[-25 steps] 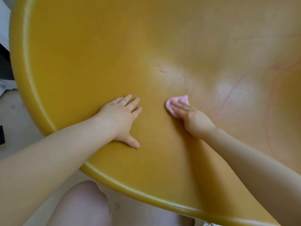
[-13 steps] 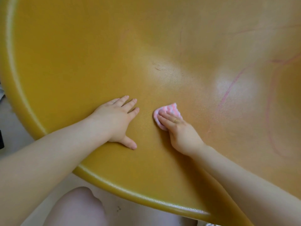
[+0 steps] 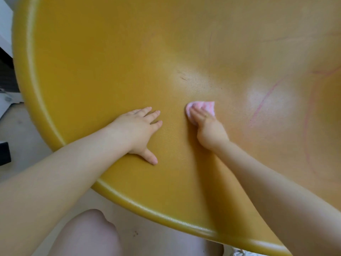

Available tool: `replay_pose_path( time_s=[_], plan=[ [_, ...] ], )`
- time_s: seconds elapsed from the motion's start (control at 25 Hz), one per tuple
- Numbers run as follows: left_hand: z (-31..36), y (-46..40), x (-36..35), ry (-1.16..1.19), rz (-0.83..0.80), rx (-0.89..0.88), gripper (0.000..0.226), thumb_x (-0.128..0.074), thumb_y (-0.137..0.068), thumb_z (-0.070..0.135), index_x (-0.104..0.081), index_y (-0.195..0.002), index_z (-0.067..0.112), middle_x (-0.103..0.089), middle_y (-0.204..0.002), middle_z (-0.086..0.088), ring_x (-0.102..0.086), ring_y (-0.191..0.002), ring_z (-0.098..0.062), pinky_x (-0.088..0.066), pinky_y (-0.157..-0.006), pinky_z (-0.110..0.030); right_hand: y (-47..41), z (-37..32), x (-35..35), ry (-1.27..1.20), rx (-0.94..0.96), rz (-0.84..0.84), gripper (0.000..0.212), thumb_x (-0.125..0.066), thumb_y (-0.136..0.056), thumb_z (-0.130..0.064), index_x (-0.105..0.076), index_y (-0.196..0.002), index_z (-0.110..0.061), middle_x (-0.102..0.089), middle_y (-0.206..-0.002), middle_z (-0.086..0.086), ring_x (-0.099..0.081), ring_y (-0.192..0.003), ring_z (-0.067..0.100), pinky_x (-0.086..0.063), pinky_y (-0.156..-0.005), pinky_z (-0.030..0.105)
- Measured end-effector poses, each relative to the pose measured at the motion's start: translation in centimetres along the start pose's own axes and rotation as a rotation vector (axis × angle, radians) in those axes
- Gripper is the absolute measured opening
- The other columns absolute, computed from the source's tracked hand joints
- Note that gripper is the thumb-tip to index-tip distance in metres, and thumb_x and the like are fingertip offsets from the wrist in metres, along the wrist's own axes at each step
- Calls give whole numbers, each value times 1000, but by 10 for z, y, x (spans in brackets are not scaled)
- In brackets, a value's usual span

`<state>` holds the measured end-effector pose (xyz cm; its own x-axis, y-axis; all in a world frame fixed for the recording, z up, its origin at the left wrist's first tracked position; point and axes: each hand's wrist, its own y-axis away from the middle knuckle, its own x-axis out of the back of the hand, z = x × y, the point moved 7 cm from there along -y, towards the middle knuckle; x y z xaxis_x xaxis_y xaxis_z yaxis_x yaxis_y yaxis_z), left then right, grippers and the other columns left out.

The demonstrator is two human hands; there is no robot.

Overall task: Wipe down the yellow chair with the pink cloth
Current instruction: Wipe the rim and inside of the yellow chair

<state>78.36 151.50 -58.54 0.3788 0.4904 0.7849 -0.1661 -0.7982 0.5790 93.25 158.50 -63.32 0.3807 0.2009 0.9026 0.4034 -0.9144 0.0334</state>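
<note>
cloth: pink cloth [image 3: 203, 108] bunched up mid-seat on the yellow chair [image 3: 110, 61], long side running left-right
right hand: right hand [image 3: 208, 128] fingers flat, pressing it down
left hand: left hand [image 3: 137, 129] splayed flat on the seat just beside, holding nothing
marks: pink scribbles [image 3: 262, 104] off to the right

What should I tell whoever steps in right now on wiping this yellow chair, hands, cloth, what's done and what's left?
Left hand: flat on the yellow chair, fingers spread, bracing, holding nothing.
Right hand: fingers pressing the bunched pink cloth onto the seat, beside the left hand.
Done: cannot tell which parts are already wiped.
Left: pink marks are on the surface to the right of the cloth, and small dark scuffs lie above it. Working the cloth toward those looks like the sensible next move.
</note>
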Motion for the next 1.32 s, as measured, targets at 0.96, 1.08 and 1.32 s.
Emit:
replay_pose_path(
  time_s=[0.96,1.08,1.32],
  plan=[
    [26,34,-9,-8,-180,-214,120,-61,-62,75,-8,-151,14,8,-159,-4,2,-147,-20,-9,-121,-34,165,-63,-17,-283,107,-140,47,-36,-87,1,-50,-130,-10,-39,-139,-5,-30,-132,4,-17,-108,8],
    [32,40,-5,-94,-108,-223,108,-53,-69,76,-15,-150,16,-9,-159,-5,-13,-146,-23,-17,-119,-37,165,24,-1,29,-310,-72,58,-35,-83,9,-46,-133,-19,-32,-149,-2,-24,-139,18,-32,-105,30],
    [85,38,-12,-60,-18,-244,108,-40,-71,82,-13,-150,14,-12,-156,-18,-19,-143,-32,-27,-112,-40,172,-11,3,-87,-558,7,34,-38,-76,10,-60,-83,-16,-55,-110,2,-40,-100,21,-43,-76,30]
  ],
)
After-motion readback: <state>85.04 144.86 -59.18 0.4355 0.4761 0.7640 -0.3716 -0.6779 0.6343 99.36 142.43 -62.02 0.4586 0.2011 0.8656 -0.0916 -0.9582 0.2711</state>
